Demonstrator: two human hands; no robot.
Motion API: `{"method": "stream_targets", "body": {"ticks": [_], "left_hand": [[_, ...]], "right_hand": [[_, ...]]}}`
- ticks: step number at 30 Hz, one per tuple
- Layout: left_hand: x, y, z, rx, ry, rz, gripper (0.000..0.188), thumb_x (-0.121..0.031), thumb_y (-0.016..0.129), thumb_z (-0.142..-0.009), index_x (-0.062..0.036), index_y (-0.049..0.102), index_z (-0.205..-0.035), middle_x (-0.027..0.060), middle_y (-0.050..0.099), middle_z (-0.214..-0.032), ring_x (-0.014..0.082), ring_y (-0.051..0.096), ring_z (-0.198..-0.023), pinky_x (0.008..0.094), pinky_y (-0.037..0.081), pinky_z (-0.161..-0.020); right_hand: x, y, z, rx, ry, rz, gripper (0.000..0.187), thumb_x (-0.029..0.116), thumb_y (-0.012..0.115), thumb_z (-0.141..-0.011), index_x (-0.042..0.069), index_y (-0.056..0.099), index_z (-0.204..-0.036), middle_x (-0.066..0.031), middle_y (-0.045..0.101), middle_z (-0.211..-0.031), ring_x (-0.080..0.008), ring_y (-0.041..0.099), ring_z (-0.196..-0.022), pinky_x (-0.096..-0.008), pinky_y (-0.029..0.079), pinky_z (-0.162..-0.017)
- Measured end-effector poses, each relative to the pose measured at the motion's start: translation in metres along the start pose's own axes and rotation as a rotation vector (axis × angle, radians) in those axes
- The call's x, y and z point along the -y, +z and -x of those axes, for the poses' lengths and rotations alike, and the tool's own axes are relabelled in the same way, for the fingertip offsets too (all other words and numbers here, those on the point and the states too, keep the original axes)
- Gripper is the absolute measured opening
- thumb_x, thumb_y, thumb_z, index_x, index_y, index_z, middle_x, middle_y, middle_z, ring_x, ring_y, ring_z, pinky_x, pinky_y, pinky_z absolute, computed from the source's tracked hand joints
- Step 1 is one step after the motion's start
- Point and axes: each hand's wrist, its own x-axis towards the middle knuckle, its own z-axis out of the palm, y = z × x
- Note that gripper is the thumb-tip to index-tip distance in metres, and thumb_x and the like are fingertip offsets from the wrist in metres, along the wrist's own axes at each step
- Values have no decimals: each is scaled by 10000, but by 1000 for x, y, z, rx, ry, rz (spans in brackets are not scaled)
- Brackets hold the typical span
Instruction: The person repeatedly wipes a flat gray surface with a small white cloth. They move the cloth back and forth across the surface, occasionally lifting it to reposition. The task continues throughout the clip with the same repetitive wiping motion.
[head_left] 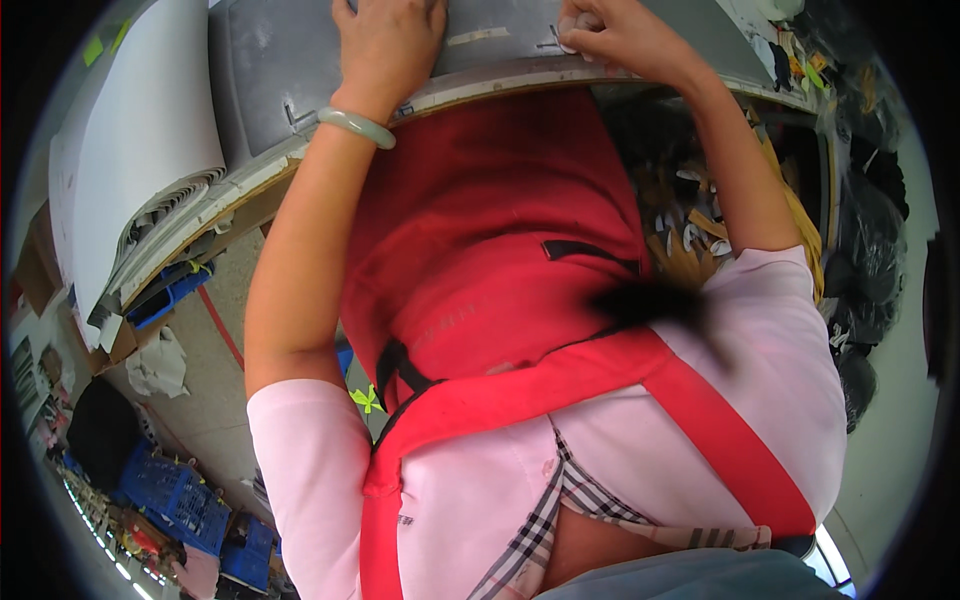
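Observation:
My left hand rests on the dark grey work surface near its front edge, a pale green bangle at its wrist. Its thumb stands apart from the fingers, whose tips run past the top of the picture. To the right, my right hand is closed at the same surface. Its fingers are curled round or against something whitish that I cannot make out. Between the two hands lies a pale, narrow strip or mark. Small dark marks show beside the right fingertips.
A thick stack of large white sheets curls over the table's left end. Scraps fill the space under the table at right. Dark plastic bags stand along the right side. Blue crates sit on the floor at lower left.

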Motion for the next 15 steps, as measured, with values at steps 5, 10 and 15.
{"method": "stream_targets", "body": {"ticks": [5, 10, 15], "left_hand": [[9, 10, 2, 36, -18, -33, 316, -272, 611, -994, -206, 666, -1299, 78, 613, -1331, 301, 549, -1280, 668, 328, -1109], [2, 5, 1, 65, -53, -48, 331, -255, 603, -996, -191, 655, -1316, 102, 592, -1361, 312, 524, -1318, 673, 321, -1114], [0, 5, 0, 74, -69, -39, 330, -238, 605, -993, -185, 652, -1316, 101, 592, -1353, 311, 501, -1359, 679, 309, -1125]], "right_hand": [[-13, -13, -57, -374, -238, 9, 219, 197, 690, -929, -19, 686, -962, -98, 668, -743, -170, 645, -729, -359, 512, -677], [-27, -27, -144, -501, -367, 121, 249, 220, 636, -955, -14, 719, -971, -176, 706, -815, -287, 667, -760, -408, 512, -725], [-39, -38, -187, -519, -551, 337, 256, 221, 609, -964, -10, 671, -873, -223, 677, -823, -409, 655, -795, -466, 500, -738]]}}
